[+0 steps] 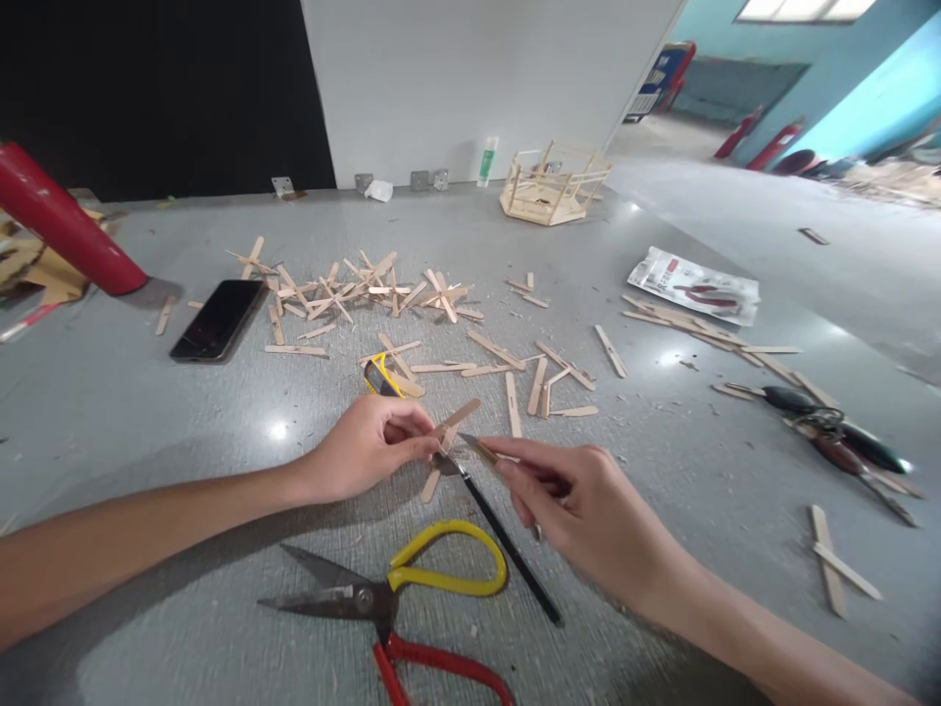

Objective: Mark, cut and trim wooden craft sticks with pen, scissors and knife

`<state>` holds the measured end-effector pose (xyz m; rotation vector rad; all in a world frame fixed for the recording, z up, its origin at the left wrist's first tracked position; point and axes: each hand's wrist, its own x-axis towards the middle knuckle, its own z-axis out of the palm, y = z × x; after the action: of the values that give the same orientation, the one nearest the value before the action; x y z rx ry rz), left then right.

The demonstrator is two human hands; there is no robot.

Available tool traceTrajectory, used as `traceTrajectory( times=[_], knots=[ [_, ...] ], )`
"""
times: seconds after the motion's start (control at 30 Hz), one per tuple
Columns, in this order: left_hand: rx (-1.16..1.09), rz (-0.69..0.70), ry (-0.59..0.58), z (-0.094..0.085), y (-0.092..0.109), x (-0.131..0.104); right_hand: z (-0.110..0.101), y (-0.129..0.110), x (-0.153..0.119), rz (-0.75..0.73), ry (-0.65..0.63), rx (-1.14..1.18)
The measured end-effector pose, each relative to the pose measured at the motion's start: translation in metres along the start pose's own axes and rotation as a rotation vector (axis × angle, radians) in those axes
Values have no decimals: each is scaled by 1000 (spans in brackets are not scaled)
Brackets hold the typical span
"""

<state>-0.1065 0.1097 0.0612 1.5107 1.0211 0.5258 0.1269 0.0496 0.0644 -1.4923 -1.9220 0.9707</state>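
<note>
My left hand is closed in a pinch on crossed wooden craft sticks, held just above the table. My right hand grips a small knife, its pointed blade aimed left at the sticks. Much of the knife is hidden by the fingers. A slim black-handled tool lies slantwise between the hands, its metal end under the sticks. Nearer to me, scissors with one yellow and one red handle lie with their blades apart. Beyond my left hand is a yellow and black tool, partly covered by sticks.
Loose craft sticks are scattered across the table. At left lie a phone and a red cylinder. A stick-built frame and glue stick stand at the back. Rightward are a white packet and dark-handled tools.
</note>
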Motion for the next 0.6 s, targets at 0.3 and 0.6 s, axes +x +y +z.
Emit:
traceTrajectory(
  times=[0.3,0.6],
  knots=[
    [100,96,22,4,-9,-4,4,-7,-5,-160,114,-193],
    [269,197,87,8,-10,-7,8,-8,-5,-151,101,-181]
  ],
)
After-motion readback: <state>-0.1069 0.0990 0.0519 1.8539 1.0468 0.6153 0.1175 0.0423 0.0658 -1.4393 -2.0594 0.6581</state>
